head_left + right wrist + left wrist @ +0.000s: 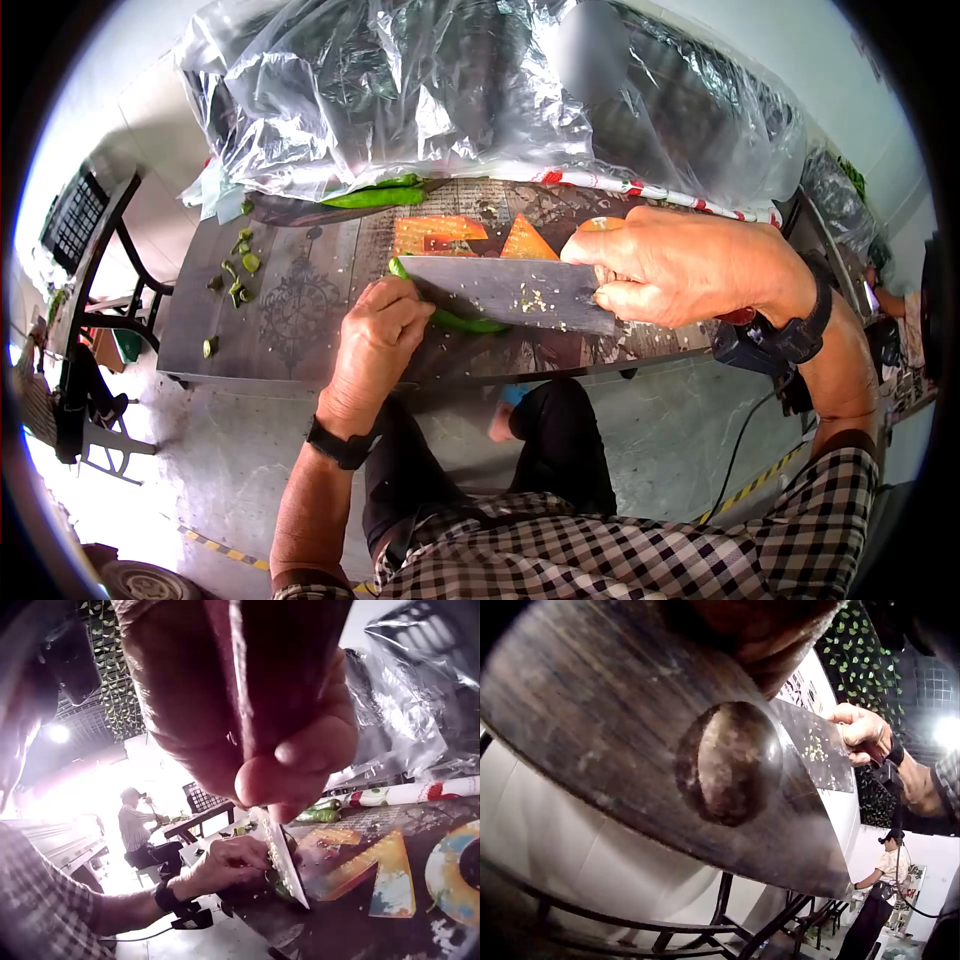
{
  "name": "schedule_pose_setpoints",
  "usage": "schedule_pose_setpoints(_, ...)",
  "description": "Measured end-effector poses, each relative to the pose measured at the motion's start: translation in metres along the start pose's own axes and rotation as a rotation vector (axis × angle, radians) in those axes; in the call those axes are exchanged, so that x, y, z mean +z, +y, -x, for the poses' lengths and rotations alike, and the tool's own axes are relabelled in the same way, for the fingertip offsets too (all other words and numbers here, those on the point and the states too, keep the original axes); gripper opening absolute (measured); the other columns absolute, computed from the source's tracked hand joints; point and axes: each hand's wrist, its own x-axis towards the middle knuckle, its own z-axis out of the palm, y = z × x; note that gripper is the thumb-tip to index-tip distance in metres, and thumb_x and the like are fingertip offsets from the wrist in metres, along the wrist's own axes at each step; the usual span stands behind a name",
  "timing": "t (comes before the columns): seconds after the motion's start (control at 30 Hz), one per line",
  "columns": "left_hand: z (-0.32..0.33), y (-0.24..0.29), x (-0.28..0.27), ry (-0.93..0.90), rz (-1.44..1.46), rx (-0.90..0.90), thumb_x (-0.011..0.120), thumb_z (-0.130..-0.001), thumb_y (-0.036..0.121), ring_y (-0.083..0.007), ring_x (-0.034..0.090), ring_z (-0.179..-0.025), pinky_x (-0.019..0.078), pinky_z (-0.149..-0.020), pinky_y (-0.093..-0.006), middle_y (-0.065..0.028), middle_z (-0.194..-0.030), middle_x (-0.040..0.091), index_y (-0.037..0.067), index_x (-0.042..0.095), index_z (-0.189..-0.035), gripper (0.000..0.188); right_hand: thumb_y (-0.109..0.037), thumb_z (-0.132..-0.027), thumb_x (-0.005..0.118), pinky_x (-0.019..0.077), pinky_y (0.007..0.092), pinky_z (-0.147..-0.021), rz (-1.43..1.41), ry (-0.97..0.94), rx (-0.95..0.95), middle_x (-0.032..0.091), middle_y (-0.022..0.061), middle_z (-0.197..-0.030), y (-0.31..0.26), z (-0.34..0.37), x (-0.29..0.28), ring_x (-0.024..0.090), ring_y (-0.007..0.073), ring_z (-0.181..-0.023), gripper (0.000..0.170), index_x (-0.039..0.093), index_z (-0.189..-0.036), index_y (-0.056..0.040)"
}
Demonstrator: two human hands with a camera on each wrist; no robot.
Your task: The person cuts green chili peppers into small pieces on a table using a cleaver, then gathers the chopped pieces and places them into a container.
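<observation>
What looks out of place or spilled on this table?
Pale seeds cling to the knife and speckle the tabletop; green trimmings lie loose at its left end. That looks like ordinary cutting mess. Odder, no cutting board shows under the green pepper in the left hand.

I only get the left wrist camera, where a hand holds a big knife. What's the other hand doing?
Observer: The left hand grips a long green pepper beside the knife.
Visitor: Any more peppers around?
Observer: Yes, more green peppers lie near the plastic sheeting.
Visitor: And what's over on the table's left side?
Observer: Small green pieces lie scattered there on the table.
</observation>
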Motion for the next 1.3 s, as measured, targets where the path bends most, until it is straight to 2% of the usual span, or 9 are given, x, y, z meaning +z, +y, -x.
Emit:
schedule_pose_setpoints(0.27, -0.001, 0.001, 0.001, 0.016, 0.003, 0.003, 0.071, -0.069, -0.008, -0.0254, 0.064, -0.079, 0.0537, -0.072, -0.0332, -0.0074, -0.085, 0.062, 0.003, 0.07, -0.083, 0.018, -0.005, -0.085, 0.056, 0.0418, 0.0463, -0.057, 0.056, 0.018, 0.002, 0.055, 0.0172, -0.066, -0.008, 0.005, 0.0, 0.058, 0.0393, -0.063, 0.02, 0.052, -0.104, 0.0011)
schedule_pose_setpoints(0.37, 0.0, -0.002, 0.0, -0.003, 0.009, -0.008, 0.071, -0.069, -0.007, -0.0256, 0.064, -0.079, 0.0537, -0.072, -0.0329, -0.0071, -0.085, 0.063, 0.003, 0.07, -0.083, 0.017, -0.006, -0.086, 0.056, 0.0416, 0.0478, -0.058, 0.106, 0.07, -0.086, 0.056, 0.0179, -0.068, -0.005, 0.004, 0.001, 0.058, 0.0408, -0.065, 0.02, 0.053, -0.105, -0.0012)
schedule_pose_setpoints(0.47, 0.001, 0.0, 0.001, 0.006, 0.003, -0.023, 0.071, -0.069, -0.007, -0.0254, 0.064, -0.078, 0.0535, -0.071, -0.0327, -0.0067, -0.084, 0.062, 0.003, 0.07, -0.082, 0.017, -0.006, -0.086, 0.056, 0.0422, 0.0485, -0.06, 0.106, -0.004, -0.037, 0.056, 0.019, -0.071, -0.011, 0.002, -0.007, 0.058, 0.0404, -0.067, 0.02, 0.053, -0.106, -0.0009)
schedule_pose_setpoints(0.57, -0.001, 0.002, 0.001, 0.023, 0.009, -0.008, 0.071, -0.069, -0.008, -0.0251, 0.064, -0.078, 0.0533, -0.071, -0.0325, -0.0064, -0.083, 0.063, 0.003, 0.069, -0.083, 0.018, -0.006, -0.086, 0.056, 0.0437, 0.0488, -0.063, 0.068, -0.028, 0.018, 0.057, 0.0206, -0.074, -0.003, 0.002, 0.0, 0.06, 0.0397, -0.078, 0.023, 0.052, -0.108, -0.0001)
schedule_pose_setpoints(0.73, -0.001, 0.001, 0.0, 0.0, 0.021, -0.009, 0.071, -0.069, -0.009, -0.025, 0.064, -0.077, 0.0531, -0.071, -0.0325, -0.0064, -0.083, 0.063, 0.003, 0.069, -0.083, 0.019, -0.008, -0.087, 0.057, 0.0484, 0.05, -0.071, 0.179, -0.004, 0.023, 0.06, 0.02, -0.079, 0.007, 0.01, 0.016, 0.059, 0.0403, -0.097, 0.028, 0.049, -0.113, -0.0012)
schedule_pose_setpoints(1.03, -0.001, 0.001, 0.001, -0.005, 0.03, -0.029, 0.07, -0.069, -0.009, -0.0255, 0.064, -0.076, 0.0534, -0.07, -0.0327, -0.0074, -0.083, 0.064, 0.004, 0.07, -0.083, 0.019, -0.009, -0.087, 0.058, 0.051, 0.0511, -0.077, 0.166, -0.082, 0.085, 0.061, 0.0231, -0.1, 0.0, 0.01, 0.007, 0.059, 0.0409, -0.103, 0.029, 0.05, -0.114, -0.0024)
schedule_pose_setpoints(1.13, -0.001, 0.002, 0.0, -0.003, 0.023, -0.033, 0.07, -0.069, -0.009, -0.0258, 0.064, -0.077, 0.0536, -0.071, -0.0327, -0.0077, -0.083, 0.064, 0.003, 0.07, -0.083, 0.018, -0.008, -0.086, 0.058, 0.0512, 0.0499, -0.076, 0.209, -0.08, 0.076, 0.062, 0.0222, -0.091, -0.001, 0.006, 0.007, 0.059, 0.0407, -0.101, 0.029, 0.051, -0.114, -0.0023)
schedule_pose_setpoints(1.23, -0.002, 0.003, 0.0, 0.006, 0.0, -0.018, 0.07, -0.069, -0.009, -0.0258, 0.065, -0.077, 0.0539, -0.07, -0.0322, -0.0081, -0.084, 0.065, 0.003, 0.07, -0.083, 0.018, -0.008, -0.085, 0.058, 0.0512, 0.0484, -0.076, 0.205, -0.018, 0.011, 0.062, 0.0181, -0.078, 0.002, 0.007, 0.009, 0.06, 0.0407, -0.096, 0.029, 0.051, -0.113, -0.0023)
schedule_pose_setpoints(1.3, -0.002, 0.003, 0.002, 0.009, 0.017, -0.034, 0.069, -0.069, -0.009, -0.0263, 0.065, -0.077, 0.0539, -0.07, -0.033, -0.0084, -0.083, 0.065, 0.003, 0.069, -0.082, 0.017, -0.008, -0.084, 0.059, 0.0511, 0.0476, -0.076, 0.201, -0.007, 0.036, 0.062, 0.0144, -0.071, 0.003, 0.009, 0.012, 0.061, 0.0403, -0.096, 0.029, 0.051, -0.112, -0.0029)
